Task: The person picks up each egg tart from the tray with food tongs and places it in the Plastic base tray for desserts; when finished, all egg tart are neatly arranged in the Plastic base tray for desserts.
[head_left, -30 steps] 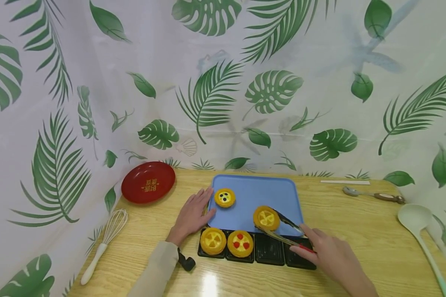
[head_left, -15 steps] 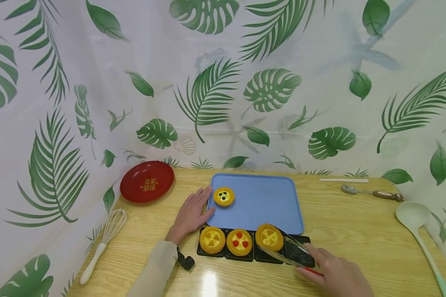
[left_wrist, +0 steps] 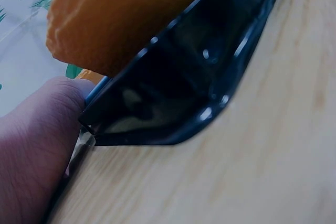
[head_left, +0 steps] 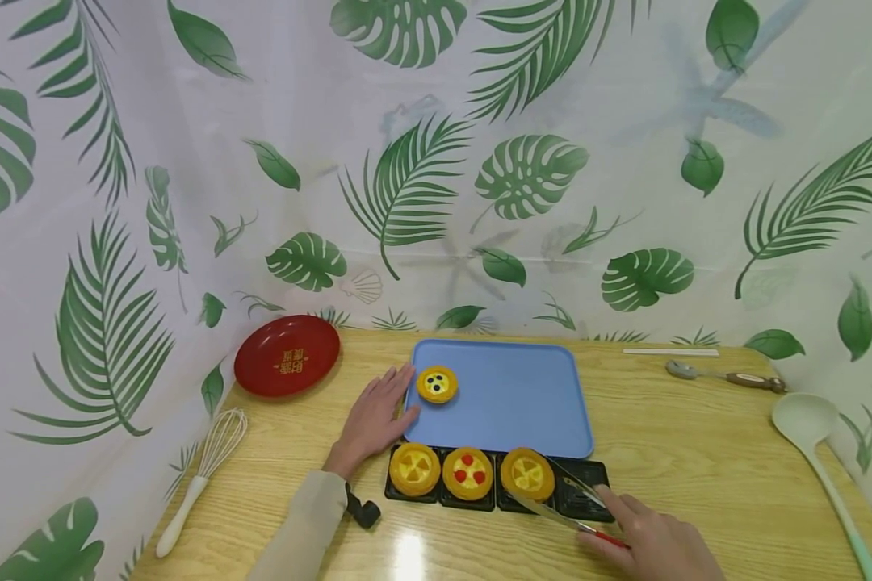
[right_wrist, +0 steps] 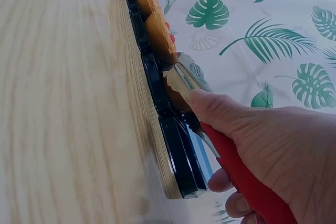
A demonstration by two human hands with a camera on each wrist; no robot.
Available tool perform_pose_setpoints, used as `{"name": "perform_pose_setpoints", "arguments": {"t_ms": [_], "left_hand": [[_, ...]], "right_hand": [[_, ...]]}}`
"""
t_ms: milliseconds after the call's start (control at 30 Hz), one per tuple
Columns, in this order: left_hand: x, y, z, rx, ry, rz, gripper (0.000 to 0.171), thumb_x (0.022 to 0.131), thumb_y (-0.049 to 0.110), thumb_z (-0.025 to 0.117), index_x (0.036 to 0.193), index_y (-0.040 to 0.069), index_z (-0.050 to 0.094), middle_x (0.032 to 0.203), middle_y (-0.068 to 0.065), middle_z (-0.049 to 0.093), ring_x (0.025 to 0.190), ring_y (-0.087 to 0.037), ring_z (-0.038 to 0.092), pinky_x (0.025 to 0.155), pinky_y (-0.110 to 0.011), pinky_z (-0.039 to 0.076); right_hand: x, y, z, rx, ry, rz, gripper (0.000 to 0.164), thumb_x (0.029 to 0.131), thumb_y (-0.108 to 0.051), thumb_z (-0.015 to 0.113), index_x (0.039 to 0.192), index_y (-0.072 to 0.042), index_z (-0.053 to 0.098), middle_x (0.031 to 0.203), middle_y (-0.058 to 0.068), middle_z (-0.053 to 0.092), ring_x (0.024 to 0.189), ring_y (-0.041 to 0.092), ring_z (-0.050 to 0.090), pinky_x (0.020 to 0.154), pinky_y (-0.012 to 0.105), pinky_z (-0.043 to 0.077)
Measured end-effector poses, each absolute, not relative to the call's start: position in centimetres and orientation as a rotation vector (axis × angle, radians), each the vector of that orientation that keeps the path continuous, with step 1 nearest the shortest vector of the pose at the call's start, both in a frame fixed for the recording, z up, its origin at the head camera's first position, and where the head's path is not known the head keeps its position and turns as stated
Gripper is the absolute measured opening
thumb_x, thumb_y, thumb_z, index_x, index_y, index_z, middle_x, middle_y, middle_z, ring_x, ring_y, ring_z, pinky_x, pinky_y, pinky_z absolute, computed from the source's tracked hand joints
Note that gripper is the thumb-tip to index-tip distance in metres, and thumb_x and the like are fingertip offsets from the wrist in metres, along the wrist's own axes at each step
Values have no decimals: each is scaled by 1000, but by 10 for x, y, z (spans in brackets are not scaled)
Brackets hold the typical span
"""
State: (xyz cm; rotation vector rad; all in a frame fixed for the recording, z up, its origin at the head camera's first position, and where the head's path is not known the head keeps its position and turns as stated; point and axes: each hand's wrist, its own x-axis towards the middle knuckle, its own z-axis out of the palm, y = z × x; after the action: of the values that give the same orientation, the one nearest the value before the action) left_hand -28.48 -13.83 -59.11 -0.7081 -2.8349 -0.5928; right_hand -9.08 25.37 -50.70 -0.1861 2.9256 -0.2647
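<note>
Fingers of your right hand point(head_left: 654, 537) are curled round the red-handled tongs point(head_left: 601, 535), whose arms lie either side of the wedge-topped tart point(head_left: 527, 476) in, or just over, the third compartment from the left of the black tray point(head_left: 593, 471); you cannot tell how hard they squeeze. That tart looks light, its crust perhaps slightly spongy, so a mild grip low on the rim should serve, though smooth metal may slip. Just left sits the red-topped tart point(head_left: 468, 474); mind it with the tong tips. A whisk point(head_left: 182, 520) lies well apart at left, a ladle point(head_left: 807, 424) at right. Your left hand point(head_left: 374, 420) has its fingers straight at the left edge of the blue tray point(head_left: 509, 395), whose near rim could catch the far tong arm. Farther back, that tray bears a dotted tart point(head_left: 437, 385); a red plate point(head_left: 287, 355) is at far left.
</note>
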Motion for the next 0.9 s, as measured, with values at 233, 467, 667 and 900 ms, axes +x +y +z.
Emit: {"name": "perform_pose_setpoints", "arguments": {"t_ms": [233,467,667,900], "left_hand": [[-286,-139,-590,-712,-2834,-582,72,98,56,39,157,18,22,161,3,24,147,-25,23,118,-49,19],[-286,-139,-589,-706,-2833,-587,72,98,56,39,157,19,22,161,4,23,148,-24,22,118,-47,19],[-286,-139,-589,-703,-2837,-579,71,98,55,39,157,19,22,161,4,24,148,-24,22,118,-48,19],[-285,-138,-590,-700,-2845,-585,71,98,55,41,157,19,22,160,4,23,148,-23,22,119,-47,18]], "right_hand": [[-92,254,-508,-192,2940,-265,86,77,-80,50,134,-17,58,117,13,67,68,24,66,53,42,52],[-94,253,-508,-185,2926,-264,89,75,-82,50,135,-16,56,115,12,67,65,23,64,52,42,51],[-95,252,-508,-189,2938,-308,89,76,-80,52,136,-15,56,117,13,67,64,22,64,51,41,51],[-93,248,-503,-205,3024,-386,83,77,-77,56,133,-16,58,106,4,68,58,12,57,46,32,44]]}}
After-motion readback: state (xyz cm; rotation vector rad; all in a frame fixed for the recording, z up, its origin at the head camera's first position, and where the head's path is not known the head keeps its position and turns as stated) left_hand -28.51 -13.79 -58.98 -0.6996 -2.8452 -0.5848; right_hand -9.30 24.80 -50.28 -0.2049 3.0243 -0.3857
